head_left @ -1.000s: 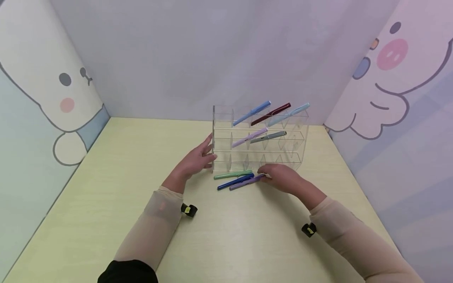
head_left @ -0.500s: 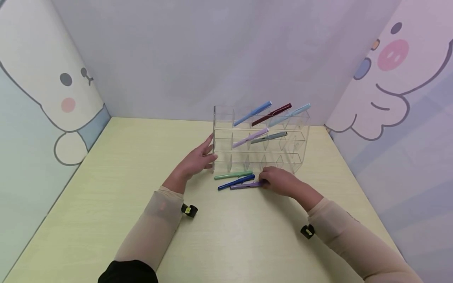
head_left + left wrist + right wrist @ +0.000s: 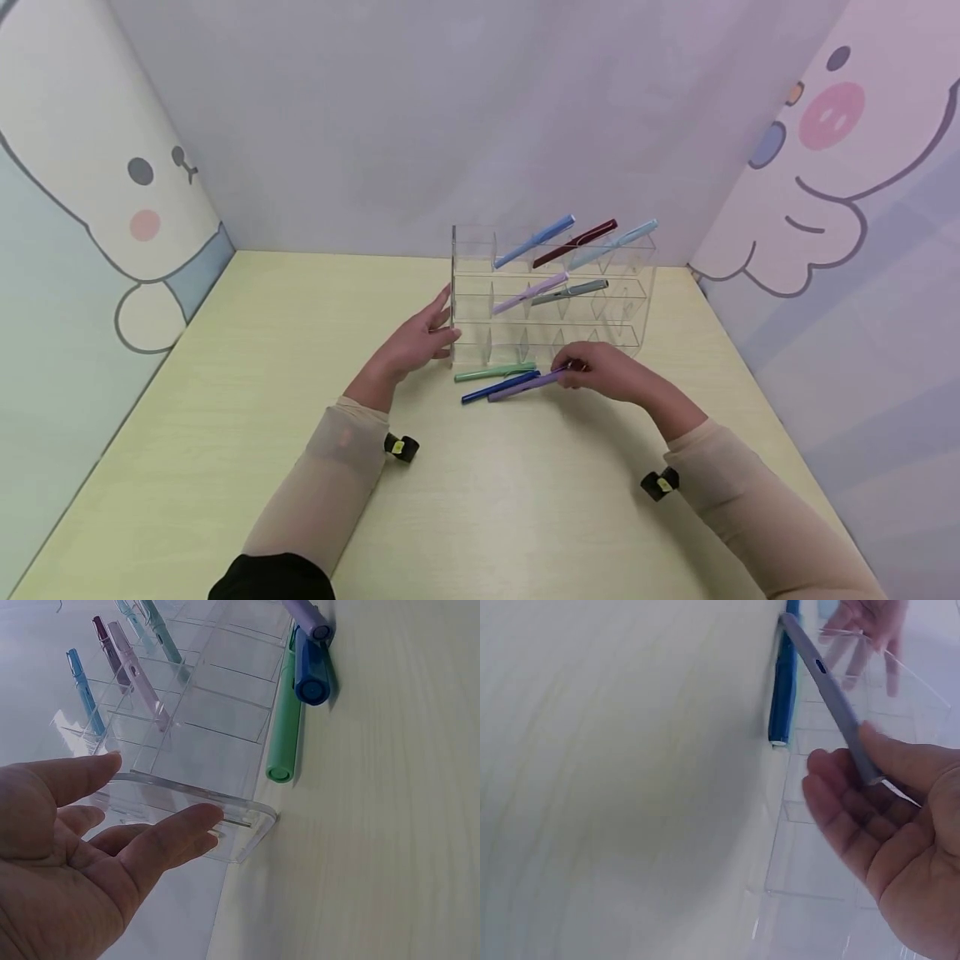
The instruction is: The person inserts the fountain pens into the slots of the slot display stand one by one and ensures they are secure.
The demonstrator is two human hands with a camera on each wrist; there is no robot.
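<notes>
A clear acrylic pen rack (image 3: 547, 323) stands at the back of the table. My left hand (image 3: 412, 342) is at its left side panel (image 3: 247, 814), fingers loosely extended and thumb apart. Between thumb and fingertips, my right hand (image 3: 611, 373) pinches one end of a purple pen (image 3: 832, 694) in front of the rack. That end is lifted, while the far end stays low beside a blue pen (image 3: 486, 393). Behind the blue pen a green pen (image 3: 283, 735) lies along the rack's front edge.
In the rack's top tier lean a blue pen (image 3: 534, 242), a dark red pen (image 3: 574, 242) and a light blue pen (image 3: 626, 237). The middle tier holds a lilac pen (image 3: 529, 292) and a grey pen (image 3: 570, 291). A printed backdrop (image 3: 337, 125) encloses the table.
The right hand dipped half a second ago, with the purple pen lying nearly flat, and has since risen with its near end raised. The left hand and rack look unmoved.
</notes>
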